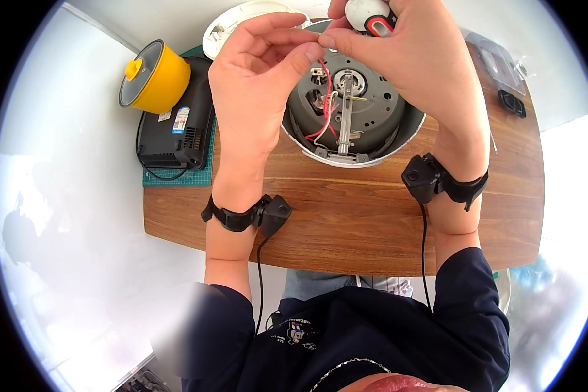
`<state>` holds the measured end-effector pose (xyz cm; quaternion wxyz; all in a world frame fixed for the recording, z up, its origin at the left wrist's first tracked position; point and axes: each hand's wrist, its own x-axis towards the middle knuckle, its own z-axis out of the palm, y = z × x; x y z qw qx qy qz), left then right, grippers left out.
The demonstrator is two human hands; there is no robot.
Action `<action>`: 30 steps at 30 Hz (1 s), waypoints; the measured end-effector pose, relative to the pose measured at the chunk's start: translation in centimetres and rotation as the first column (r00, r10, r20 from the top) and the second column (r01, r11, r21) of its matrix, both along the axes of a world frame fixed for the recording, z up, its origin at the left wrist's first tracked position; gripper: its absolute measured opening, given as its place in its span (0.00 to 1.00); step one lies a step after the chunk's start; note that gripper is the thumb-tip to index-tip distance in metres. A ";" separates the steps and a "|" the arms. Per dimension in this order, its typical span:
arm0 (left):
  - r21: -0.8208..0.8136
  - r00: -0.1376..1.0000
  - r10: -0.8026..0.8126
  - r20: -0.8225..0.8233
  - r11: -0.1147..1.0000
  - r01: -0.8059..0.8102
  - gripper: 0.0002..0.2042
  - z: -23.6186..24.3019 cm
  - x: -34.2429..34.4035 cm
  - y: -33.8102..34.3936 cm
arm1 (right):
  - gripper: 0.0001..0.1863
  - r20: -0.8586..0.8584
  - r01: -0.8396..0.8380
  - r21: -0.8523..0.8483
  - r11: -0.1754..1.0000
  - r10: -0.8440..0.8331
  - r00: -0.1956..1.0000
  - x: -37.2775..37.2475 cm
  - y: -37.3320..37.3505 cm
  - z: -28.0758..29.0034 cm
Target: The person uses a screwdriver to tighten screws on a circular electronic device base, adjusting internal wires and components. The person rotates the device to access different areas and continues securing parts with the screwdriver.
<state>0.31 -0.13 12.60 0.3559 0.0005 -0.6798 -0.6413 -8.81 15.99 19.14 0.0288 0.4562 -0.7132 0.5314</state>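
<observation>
A round white appliance lies upside down on the wooden table, its dark grey base open with red and white wires and a metal bar showing. My right hand holds a small white and red part above it. My left hand pinches something thin at its fingertips, right against the right hand's thumb; what it pinches is too small to tell. Both wrists wear black bands with cables.
A black box-shaped device sits on a green cutting mat at the left, with a yellow lidded pot behind it. A white round lid lies at the back. Clear plastic packaging and a black square part rest at the right.
</observation>
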 end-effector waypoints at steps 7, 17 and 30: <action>0.129 0.991 -0.081 -0.103 0.987 0.094 0.15 -0.9 -0.6 -0.4 | 0.09 0.053 0.000 0.053 0.999 -0.003 0.999 0.3 0.1 0.4; 0.132 0.986 -0.161 0.029 0.979 0.156 0.15 0.0 0.0 -1.1 | 0.10 0.059 -0.017 0.097 0.995 0.012 0.998 0.1 0.2 0.4; 0.070 0.990 -0.139 -0.025 0.988 0.140 0.13 -0.6 -0.2 -1.3 | 0.11 0.030 -0.018 0.074 0.997 0.016 0.999 0.3 -0.1 0.1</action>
